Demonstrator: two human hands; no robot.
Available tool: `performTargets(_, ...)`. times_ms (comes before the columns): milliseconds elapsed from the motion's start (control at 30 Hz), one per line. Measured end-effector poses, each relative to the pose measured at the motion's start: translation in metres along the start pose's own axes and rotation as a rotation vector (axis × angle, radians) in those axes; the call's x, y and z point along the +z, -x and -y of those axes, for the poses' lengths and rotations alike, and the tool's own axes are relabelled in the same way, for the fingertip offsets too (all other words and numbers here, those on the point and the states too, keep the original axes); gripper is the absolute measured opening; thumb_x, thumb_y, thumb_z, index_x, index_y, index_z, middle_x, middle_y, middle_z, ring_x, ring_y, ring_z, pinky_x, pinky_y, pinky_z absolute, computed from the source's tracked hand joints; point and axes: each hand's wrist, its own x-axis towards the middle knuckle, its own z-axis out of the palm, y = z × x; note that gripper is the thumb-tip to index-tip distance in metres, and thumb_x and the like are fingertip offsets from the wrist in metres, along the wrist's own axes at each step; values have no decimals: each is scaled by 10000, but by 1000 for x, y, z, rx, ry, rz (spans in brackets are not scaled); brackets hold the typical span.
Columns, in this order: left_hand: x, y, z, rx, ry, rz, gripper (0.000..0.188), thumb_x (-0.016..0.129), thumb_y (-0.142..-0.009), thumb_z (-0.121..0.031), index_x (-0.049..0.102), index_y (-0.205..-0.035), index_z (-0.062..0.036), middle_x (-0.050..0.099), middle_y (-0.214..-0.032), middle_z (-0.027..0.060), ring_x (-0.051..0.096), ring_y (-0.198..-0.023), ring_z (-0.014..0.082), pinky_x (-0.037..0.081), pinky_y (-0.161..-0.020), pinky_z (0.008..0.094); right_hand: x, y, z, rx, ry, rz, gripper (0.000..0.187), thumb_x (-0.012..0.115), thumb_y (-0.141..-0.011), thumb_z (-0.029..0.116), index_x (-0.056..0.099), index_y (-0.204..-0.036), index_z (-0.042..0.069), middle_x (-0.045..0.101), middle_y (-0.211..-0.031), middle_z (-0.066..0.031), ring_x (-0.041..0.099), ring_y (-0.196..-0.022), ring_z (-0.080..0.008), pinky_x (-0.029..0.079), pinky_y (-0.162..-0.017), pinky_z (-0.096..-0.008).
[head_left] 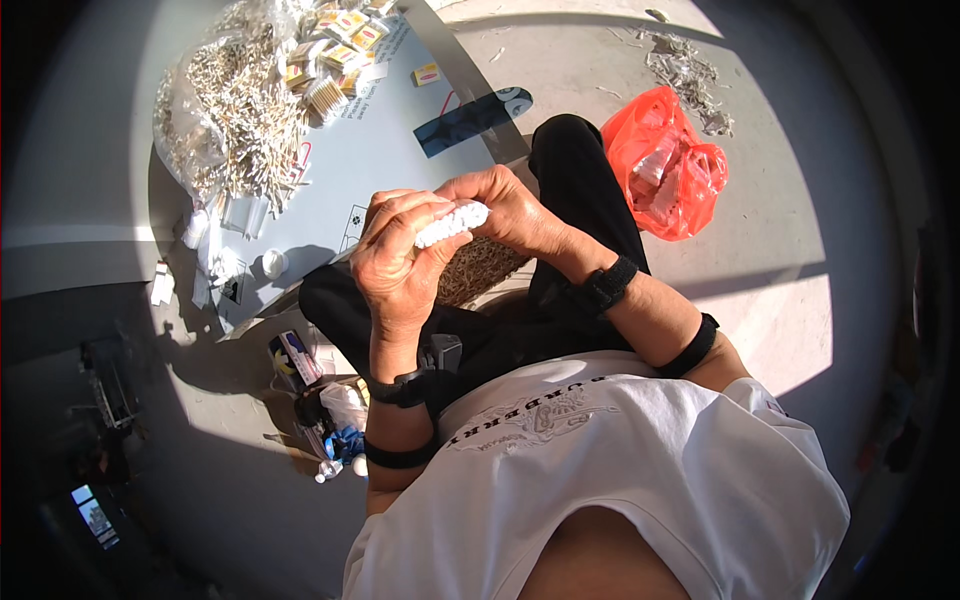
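A bundle of cotton swabs (452,225) is held up over my lap, its white tips packed together and facing me. My left hand (397,245) wraps round it from the left, with the thumb below the tips. On the far right side, the fingers of my right hand (502,205) are closed against the same bundle. Most of the sticks are hidden behind the hands, and I cannot tell whether a wrapper encloses them. Ahead on the grey table (390,150) lies a large heap of loose cotton swabs (240,110), partly in a clear plastic bag (185,125).
Small yellow-and-white packs (340,45) pile up beside the heap; a single yellow pack (426,75) lies apart. A red plastic bag (665,165) stands on the floor to the right, near paper scraps (685,75). Boxes and bottles (320,390) sit at the lower left.
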Motion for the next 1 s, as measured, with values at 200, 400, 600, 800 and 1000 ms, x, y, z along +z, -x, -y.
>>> performTargets(200, 1, 1, -2, -51, 10, -22, 410, 835, -627, -41, 655, -993, -8, 668, -942, 99, 617, -895, 262, 502, -807, 356, 0, -2, -4, 1, 18, -37, 233, 724, -744, -41, 709, -974, -10, 691, -804, 1, 559, -769, -41, 484, -703, -234)
performTargets(400, -1, 0, 0, -2, -22, -40, 413, 824, -627, -12, 642, -999, -13, 668, -941, 102, 620, -895, 265, 502, -808, 360, 1, -1, -4, -3, 3, -43, 236, 695, -743, -62, 707, -976, -22, 691, -820, -6, 565, -774, -49, 487, -711, -235)
performTargets(600, -1, -1, 0, 22, -57, -50, 372, 806, -633, 15, 639, -961, -32, 668, -918, 91, 625, -870, 258, 505, -787, 355, 0, -1, -1, 29, -47, -32, 205, 740, -741, -35, 707, -943, -32, 688, -803, -12, 575, -760, -54, 490, -709, -233)
performTargets(800, -2, -2, 1, 31, -63, -61, 334, 786, -650, 42, 643, -942, -32, 665, -887, 93, 633, -824, 253, 512, -744, 345, -2, -2, -10, 65, -96, -7, 165, 750, -729, -42, 707, -888, -27, 688, -771, -20, 595, -732, -56, 504, -681, -228)
performTargets(1000, -5, -3, -1, 26, -63, -48, 290, 772, -681, 54, 635, -927, -16, 663, -887, 111, 631, -811, 239, 509, -731, 324, -3, -1, -5, 103, -103, 24, 201, 757, -716, -46, 699, -907, -27, 692, -799, -17, 605, -745, -61, 504, -697, -229)
